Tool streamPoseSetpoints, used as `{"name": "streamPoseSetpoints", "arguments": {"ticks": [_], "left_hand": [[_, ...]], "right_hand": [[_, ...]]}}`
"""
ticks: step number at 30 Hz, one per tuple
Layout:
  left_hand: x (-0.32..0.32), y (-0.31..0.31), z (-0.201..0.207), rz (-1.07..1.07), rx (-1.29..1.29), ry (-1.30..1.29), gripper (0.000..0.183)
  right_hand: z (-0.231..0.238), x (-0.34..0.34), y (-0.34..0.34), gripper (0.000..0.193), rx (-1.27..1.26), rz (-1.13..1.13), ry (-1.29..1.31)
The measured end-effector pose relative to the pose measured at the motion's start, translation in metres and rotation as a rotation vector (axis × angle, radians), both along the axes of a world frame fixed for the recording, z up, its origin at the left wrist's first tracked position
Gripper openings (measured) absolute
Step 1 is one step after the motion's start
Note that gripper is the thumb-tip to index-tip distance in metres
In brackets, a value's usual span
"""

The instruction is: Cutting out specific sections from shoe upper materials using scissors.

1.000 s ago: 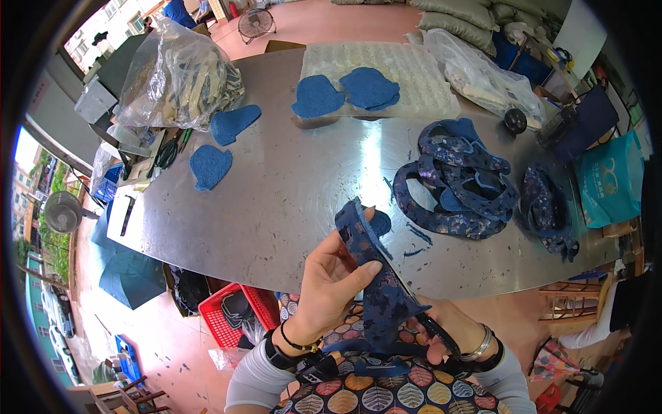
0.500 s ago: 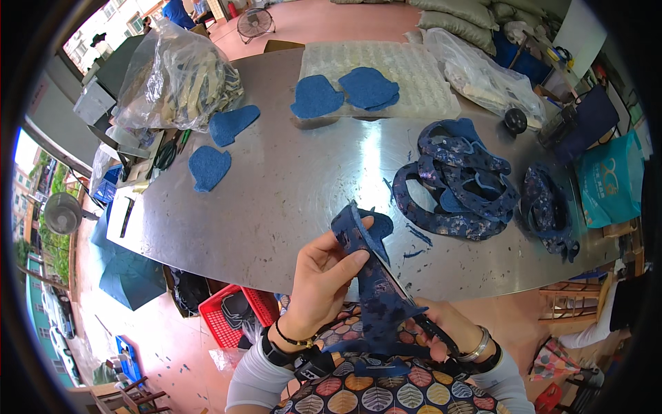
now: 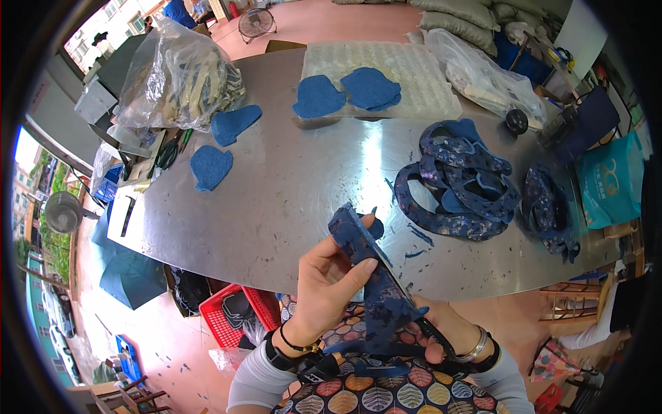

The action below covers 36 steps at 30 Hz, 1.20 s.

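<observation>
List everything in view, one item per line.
Patterned fabric piece: one, dark blue, in the left hand
Scissors: one, black-handled, in the right hand
Patterned fabric bands: several, dark blue, two piles, table's right
Plain fabric pieces: at least five, blue, table's left and far side
Translucent sheet: one, whitish, table's far side
Plastic bags: two, clear, table's far corners
Table: one, silver, centre
Carrier bag: one, teal, right
Basket: one, red, below table
Umbrella: one, teal, left
Fans: two, grey, left and background
Sacks: several, pale, background
Left hand: one, bare, lower centre
Right hand: one, bare, lower right of centre
</observation>
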<state>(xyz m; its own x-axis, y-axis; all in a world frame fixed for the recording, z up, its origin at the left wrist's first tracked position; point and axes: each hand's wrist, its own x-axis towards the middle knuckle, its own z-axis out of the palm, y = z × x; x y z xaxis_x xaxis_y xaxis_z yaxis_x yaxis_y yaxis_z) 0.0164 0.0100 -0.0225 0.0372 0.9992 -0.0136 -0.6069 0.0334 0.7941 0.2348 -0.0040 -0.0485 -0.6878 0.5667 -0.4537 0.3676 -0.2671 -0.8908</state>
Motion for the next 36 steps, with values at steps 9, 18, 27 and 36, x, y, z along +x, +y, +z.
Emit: {"name": "streamPoseSetpoints", "arguments": {"ticks": [9, 18, 27, 36], "left_hand": [[0.001, 0.0, -0.003, 0.006, -0.032, -0.06, 0.047], [-0.01, 0.009, -0.003, 0.0, -0.115, -0.196, 0.04], [0.001, -0.001, -0.001, 0.124, 0.082, 0.044, 0.039], [0.005, 0.001, 0.0, 0.281, 0.192, 0.069, 0.052]], "right_hand": [[0.016, -0.009, -0.004, 0.028, 0.003, -0.192, 0.112], [0.005, 0.003, -0.004, 0.074, -0.004, -0.134, 0.08], [0.016, -0.005, 0.002, 0.103, -0.038, 0.012, 0.035], [-0.003, 0.001, -0.005, 0.109, -0.041, 0.09, 0.058]]}}
